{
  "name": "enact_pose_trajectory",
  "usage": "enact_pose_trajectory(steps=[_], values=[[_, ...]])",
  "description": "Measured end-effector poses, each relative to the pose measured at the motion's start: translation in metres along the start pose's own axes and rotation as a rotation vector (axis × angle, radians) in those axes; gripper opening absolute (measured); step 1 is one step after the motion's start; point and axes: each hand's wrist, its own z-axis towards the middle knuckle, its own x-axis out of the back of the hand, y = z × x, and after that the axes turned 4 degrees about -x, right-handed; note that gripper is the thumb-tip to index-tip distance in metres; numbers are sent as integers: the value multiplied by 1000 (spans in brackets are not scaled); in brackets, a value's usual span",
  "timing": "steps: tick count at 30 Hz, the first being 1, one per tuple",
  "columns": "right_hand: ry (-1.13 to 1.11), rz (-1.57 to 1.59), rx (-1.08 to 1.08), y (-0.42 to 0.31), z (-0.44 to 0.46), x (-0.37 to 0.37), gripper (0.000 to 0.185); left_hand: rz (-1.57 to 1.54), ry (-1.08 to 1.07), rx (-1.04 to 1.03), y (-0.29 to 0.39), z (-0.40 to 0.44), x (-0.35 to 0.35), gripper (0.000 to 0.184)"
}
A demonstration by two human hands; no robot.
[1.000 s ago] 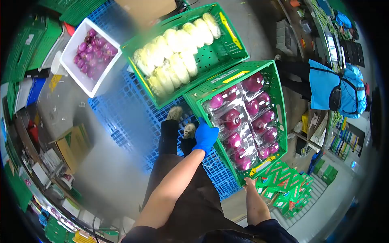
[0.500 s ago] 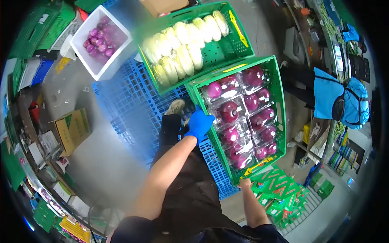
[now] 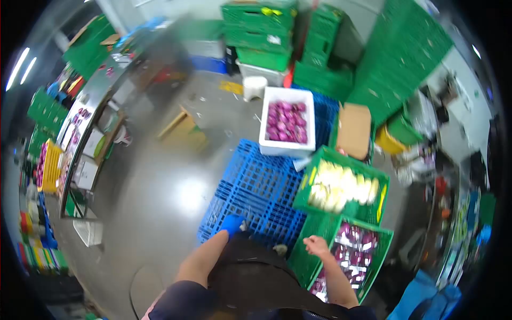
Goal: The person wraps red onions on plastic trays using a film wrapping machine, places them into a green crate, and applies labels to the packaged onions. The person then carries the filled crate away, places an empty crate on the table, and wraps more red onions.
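Observation:
My left hand (image 3: 232, 224), in a blue glove, hangs in front of my dark apron over the near edge of the blue pallet (image 3: 245, 184). Its fingers are too blurred to make out. My bare right hand (image 3: 317, 246) has curled fingers with nothing visible in them. It hovers over the left side of a green crate (image 3: 381, 253) holding clear packs of red onions (image 3: 354, 258). My right forearm hides part of those packs. Behind this crate stands another green crate (image 3: 380, 213) with pale napa cabbages (image 3: 337, 186).
A white foam box (image 3: 262, 120) of loose purple onions stands at the pallet's far end. A cardboard box (image 3: 184, 130) lies on the floor to the left, near a worktable (image 3: 80, 128). Stacked green crates (image 3: 258, 34) line the back. A blue bag (image 3: 424, 298) is at lower right.
Both my hands have come off the onion crate. My view has swung left, so the crates now appear lower right. The left hand is now over the pallet.

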Motion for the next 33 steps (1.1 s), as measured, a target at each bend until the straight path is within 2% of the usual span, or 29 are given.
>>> enact_pose_trajectory(steps=[1, 2, 3, 4, 5, 6, 7, 9, 10, 11, 12, 13, 14, 15, 18, 19, 21, 23, 25, 27, 29, 30, 31, 33], values=[[-62, -1, 31, -21, 10, -16, 44, -167, 185, 160, -30, -8, 8, 33], [-33, -185, 129, -43, 12, -33, 51, -342, 362, 326, -62, -16, 12, 31], [-7, -363, 229, -59, 16, -51, 59, 124, 263, 154, -84, -28, 26, 33], [-9, -393, 251, -62, 29, -74, 64, 596, 148, -2, -109, -42, 39, 36], [-12, -419, 270, -55, 49, -101, 70, 613, 322, 14, -166, -38, 25, 40], [-110, -526, 208, -31, 81, -130, 75, 16, 466, 277, -192, -29, 31, 37], [-204, -632, 136, -14, 113, -153, 81, 68, 296, 264, -190, -48, 59, 35], [-452, -886, 409, -26, 150, -174, 77, 162, -61, 227, -161, -107, 115, 33], [-573, -1017, 548, -50, 168, -179, 75, 6, 2, 295, -175, -101, 131, 33], [-498, -933, 436, -87, 170, -183, 71, -146, 58, 361, -196, -95, 143, 32], [-425, -836, 316, -149, 134, -186, 67, -293, 101, 429, -218, -95, 151, 32], [-348, -739, 197, -192, 117, -191, 62, -126, 168, 323, -249, -89, 152, 32], [-231, -820, 457, -193, 136, -201, 46, 41, 236, 214, -284, -78, 150, 32], [-272, -835, 512, -216, 147, -207, 45, 210, 307, 106, -306, -70, 159, 33], [-412, -887, 670, -286, 200, -232, 42, -1128, 501, 637, -270, -76, 224, 35], [-465, -901, 701, -298, 229, -244, 40, -1197, 559, 600, -266, -82, 239, 36], [-572, -856, 638, -363, 262, -270, 51, -1326, 685, 532, -269, -94, 259, 38], [-525, -1182, 560, -460, 253, -305, 54, -1448, 762, 516, -296, -99, 265, 40], [-619, -1441, 461, -537, 270, -349, 54, -1545, 807, 541, -346, -107, 243, 41], [-514, -1635, 550, -587, 297, -393, 50, -1626, 907, 558, -386, -119, 218, 41], [-494, -1601, 735, -627, 323, -438, 45, -1717, 989, 639, -406, -135, 204, 42], [-483, -1579, 831, -649, 333, -462, 43, -1793, 1011, 641, -432, -135, 176, 43], [-536, -1461, 738, -674, 331, -488, 40, -1865, 1032, 639, -457, -132, 166, 45], [-624, -1212, 556, -724, 323, -541, 35, -1882, 951, 815, -464, -144, 188, 47]])
